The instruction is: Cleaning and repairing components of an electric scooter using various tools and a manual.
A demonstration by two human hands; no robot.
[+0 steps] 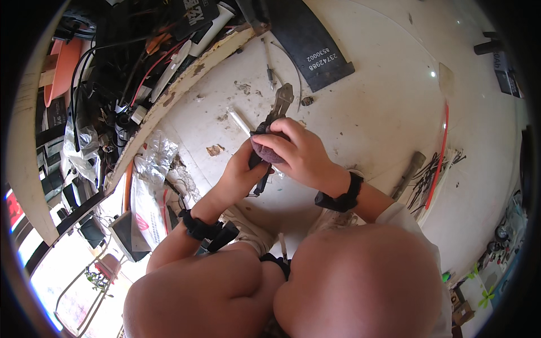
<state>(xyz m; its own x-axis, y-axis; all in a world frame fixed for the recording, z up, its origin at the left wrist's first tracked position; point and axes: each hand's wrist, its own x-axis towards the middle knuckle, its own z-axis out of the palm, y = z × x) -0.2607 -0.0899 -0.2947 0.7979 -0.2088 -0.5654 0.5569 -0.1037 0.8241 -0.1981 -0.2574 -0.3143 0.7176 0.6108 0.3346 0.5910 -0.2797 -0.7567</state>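
My left hand (243, 173) and my right hand (293, 152) meet at the middle of the view around a dark hand tool with a metal pliers-like head (282, 98) pointing away from me. My left hand grips its dark lower part. My right hand has its fingers closed on a brownish-purple wad, perhaps cloth (266, 150), pressed against the tool. A white rod or tube (239, 120) slants behind the tool; whether it is held or lying on the floor, I cannot tell. The tool's middle is mostly hidden by fingers and the wad.
A cluttered shelf with cables and plastic bags fills the left, edged by a worn board (152, 115). On the pale floor (366, 112) lie a large black flap (304, 50), a thin tool (270, 73), a metal cylinder (408, 172) and a red strip (438, 158) beside cable ties.
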